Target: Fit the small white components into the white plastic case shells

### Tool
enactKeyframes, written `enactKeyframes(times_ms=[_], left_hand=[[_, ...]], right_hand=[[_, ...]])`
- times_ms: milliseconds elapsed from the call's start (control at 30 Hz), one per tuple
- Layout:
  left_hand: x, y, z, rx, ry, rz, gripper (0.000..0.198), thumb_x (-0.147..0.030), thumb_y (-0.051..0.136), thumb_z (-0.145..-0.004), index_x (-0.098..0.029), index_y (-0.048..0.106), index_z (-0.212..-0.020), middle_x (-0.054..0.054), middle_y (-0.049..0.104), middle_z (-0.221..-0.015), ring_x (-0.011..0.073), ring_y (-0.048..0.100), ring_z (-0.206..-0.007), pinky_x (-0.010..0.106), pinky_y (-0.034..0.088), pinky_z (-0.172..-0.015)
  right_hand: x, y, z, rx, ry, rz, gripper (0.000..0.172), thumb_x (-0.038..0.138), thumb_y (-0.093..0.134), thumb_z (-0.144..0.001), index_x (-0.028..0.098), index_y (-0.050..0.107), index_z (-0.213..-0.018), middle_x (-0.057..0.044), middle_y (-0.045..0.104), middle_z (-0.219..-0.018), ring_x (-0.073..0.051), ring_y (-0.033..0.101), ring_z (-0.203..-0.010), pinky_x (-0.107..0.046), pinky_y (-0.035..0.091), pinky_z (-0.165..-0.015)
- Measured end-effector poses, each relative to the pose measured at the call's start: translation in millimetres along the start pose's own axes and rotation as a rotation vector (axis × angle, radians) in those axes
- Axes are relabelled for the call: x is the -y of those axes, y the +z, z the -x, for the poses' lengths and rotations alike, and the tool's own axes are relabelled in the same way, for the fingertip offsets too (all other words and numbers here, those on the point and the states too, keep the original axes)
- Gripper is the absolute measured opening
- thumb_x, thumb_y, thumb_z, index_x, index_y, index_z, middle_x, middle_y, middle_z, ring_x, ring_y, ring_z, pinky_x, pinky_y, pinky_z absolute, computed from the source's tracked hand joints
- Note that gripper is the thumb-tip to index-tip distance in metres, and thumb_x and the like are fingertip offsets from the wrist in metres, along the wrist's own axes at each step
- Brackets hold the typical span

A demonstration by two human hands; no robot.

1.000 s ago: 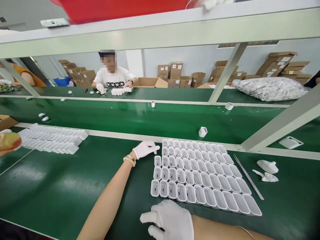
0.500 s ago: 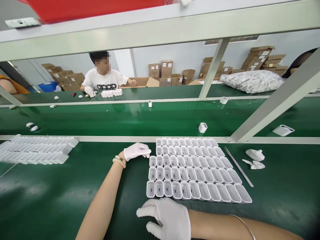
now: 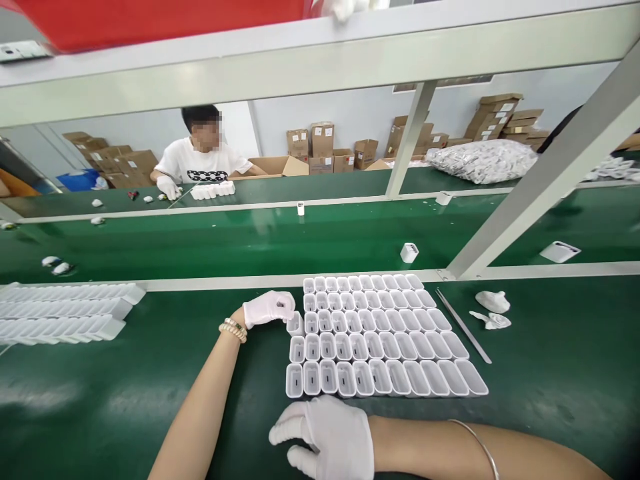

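Head view: block of white housings (image 3: 380,333) lies in rows on the green belt (image 3: 125,400), centre frame. Left hand (image 3: 269,308), gloved, sits at the block's left edge with its fingers curled over the end housing (image 3: 295,324); whether they grip it cannot be told. Right hand (image 3: 327,437), gloved, rests on the belt just before the front row, fingers loosely extended, nothing visible in them. Tweezers (image 3: 463,325) lie just right of the block.

— What colours here?
— The left hand (image 3: 269,308) and right hand (image 3: 327,437) are gloved white. White plastic cases (image 3: 373,346), plain green counter (image 3: 125,387).
— Above?
— A red bin (image 3: 150,17); brown boxes (image 3: 323,140) behind.
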State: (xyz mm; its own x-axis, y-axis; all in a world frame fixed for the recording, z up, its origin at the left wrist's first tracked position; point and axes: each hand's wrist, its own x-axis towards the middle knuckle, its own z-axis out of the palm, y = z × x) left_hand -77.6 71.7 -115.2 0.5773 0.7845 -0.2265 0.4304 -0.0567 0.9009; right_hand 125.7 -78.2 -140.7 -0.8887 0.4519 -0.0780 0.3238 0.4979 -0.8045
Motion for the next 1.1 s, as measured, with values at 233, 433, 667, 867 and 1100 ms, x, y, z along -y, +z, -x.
enactKeyframes(times_ms=[233,433,667,867,1100], left_hand=[[16,2.5,-2,-0.161,-0.015,0.137,0.014,-0.021,0.071,-0.058,-0.014,0.060,-0.053,0.001,0.063,-0.073,0.0110,0.050,-0.061,0.024,0.038,-0.058],[23,3.4,-1,-0.309,0.006,0.249,0.022,-0.030,0.068,-0.068,-0.012,0.074,-0.077,0.011,0.074,-0.098,0.0185,0.062,-0.077,0.026,0.044,-0.064],[29,8.4,-7,-0.368,0.039,0.317,0.031,-0.037,0.074,-0.070,-0.011,0.075,-0.087,0.015,0.074,-0.105,0.0276,0.067,-0.097,0.030,0.048,-0.072],[33,6.3,-9,-0.370,0.058,0.320,0.032,-0.039,0.081,-0.068,-0.013,0.070,-0.084,0.013,0.073,-0.104,0.0275,0.066,-0.102,0.035,0.049,-0.085],[31,10.0,-4,-0.278,0.094,0.298,0.062,-0.022,0.093,-0.041,-0.018,0.059,-0.093,0.013,0.057,-0.131,0.0293,0.060,-0.118,0.043,0.048,-0.097]], right_hand=[[-6,12,6,-0.116,0.098,-0.048,0.036,0.027,0.056,-0.085,0.036,0.068,-0.117,0.007,0.067,-0.127,-0.016,0.069,-0.101,-0.023,0.052,-0.090],[-6,10,8,-0.058,0.165,-0.051,0.048,0.022,0.059,-0.079,0.041,0.065,-0.123,0.010,0.067,-0.129,-0.017,0.070,-0.098,-0.021,0.054,-0.083],[-4,9,6,-0.058,0.213,-0.030,0.049,0.019,0.057,-0.078,0.040,0.066,-0.122,0.009,0.068,-0.126,-0.018,0.071,-0.096,-0.021,0.055,-0.080],[-6,12,6,-0.070,0.108,-0.018,0.040,0.022,0.057,-0.081,0.036,0.070,-0.116,0.007,0.068,-0.126,-0.017,0.067,-0.107,-0.019,0.053,-0.086],[-8,18,6,-0.119,0.200,-0.023,0.039,0.023,0.059,-0.080,0.041,0.069,-0.113,0.012,0.069,-0.122,-0.013,0.069,-0.088,-0.018,0.053,-0.076]])
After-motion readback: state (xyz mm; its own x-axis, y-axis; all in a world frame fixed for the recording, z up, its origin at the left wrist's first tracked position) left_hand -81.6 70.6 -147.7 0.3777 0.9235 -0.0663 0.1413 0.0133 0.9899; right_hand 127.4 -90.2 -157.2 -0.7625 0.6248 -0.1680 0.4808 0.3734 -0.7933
